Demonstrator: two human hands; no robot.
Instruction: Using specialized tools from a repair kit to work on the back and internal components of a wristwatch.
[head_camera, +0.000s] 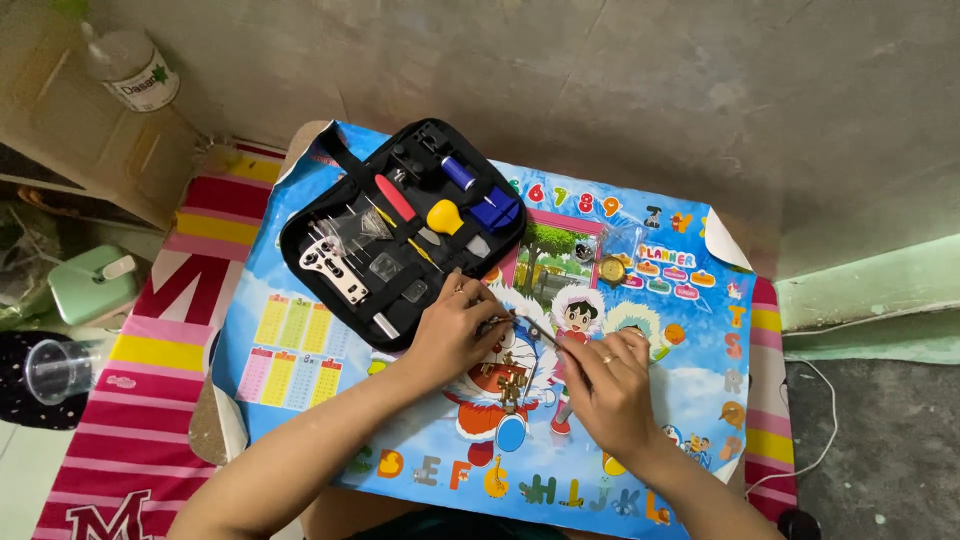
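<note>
My left hand (452, 330) and my right hand (612, 385) meet over a small table covered with a bright cartoon poster (640, 430). Between their fingertips they hold a thin metal tool (530, 328), the left hand pinching one end and the right hand the other. A gold watch bracelet (508, 380) lies on the poster just below the hands. An open black tool case (400, 230) sits beside my left hand, filled with small tools with red, yellow and blue handles. A round gold watch case (612, 268) rests on the poster beyond my right hand.
A striped red, pink and yellow cloth (150, 400) lies under the table at the left. A clear plastic cup (58, 370), a green box (92, 283) and a plastic bottle (135, 68) stand on the left. A white cable (825, 420) runs along the floor at the right.
</note>
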